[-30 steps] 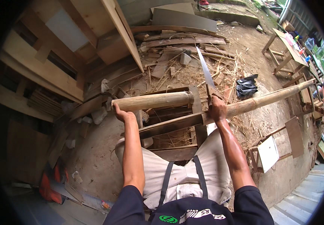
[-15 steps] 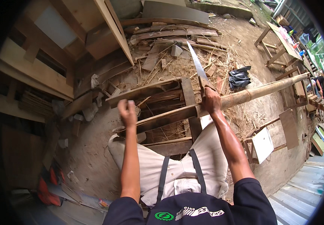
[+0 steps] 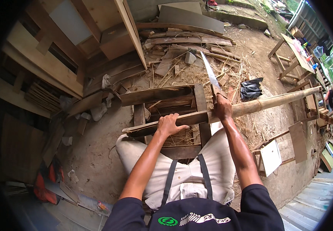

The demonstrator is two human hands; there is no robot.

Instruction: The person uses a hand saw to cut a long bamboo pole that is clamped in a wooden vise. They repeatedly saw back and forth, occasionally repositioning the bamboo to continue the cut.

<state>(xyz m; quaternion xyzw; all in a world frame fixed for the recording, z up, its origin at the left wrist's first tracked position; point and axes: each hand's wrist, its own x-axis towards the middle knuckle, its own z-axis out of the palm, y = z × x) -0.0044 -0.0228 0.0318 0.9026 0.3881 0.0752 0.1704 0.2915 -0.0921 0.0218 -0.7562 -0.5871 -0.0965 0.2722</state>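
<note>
Around us lies a dirt yard strewn with scrap boards [image 3: 182, 40], straw and offcuts, with stacked timber panels [image 3: 39, 54] on our left and a black bag [image 3: 250, 89] beyond our right. Before our knees stands a low wooden frame [image 3: 166, 104], and across it lies the long bamboo pole [image 3: 266, 103], its long axis running from near our left hand up and away to the right, past the frame and out over the littered ground. The near end is split or flattened into a dark slat [image 3: 151, 127] that rests on the frame. Both hands are on the pole; the left sits nearer its close end, the right further along where the round section begins. Our left hand [image 3: 170, 125] lies on top of the slat with fingers spread and curled lightly over its edge, pressing rather than clenching. Our right hand [image 3: 222, 107] is closed tight around the handle of a long blade [image 3: 209, 71], which points up and away from us, its base just at the pole.
</note>
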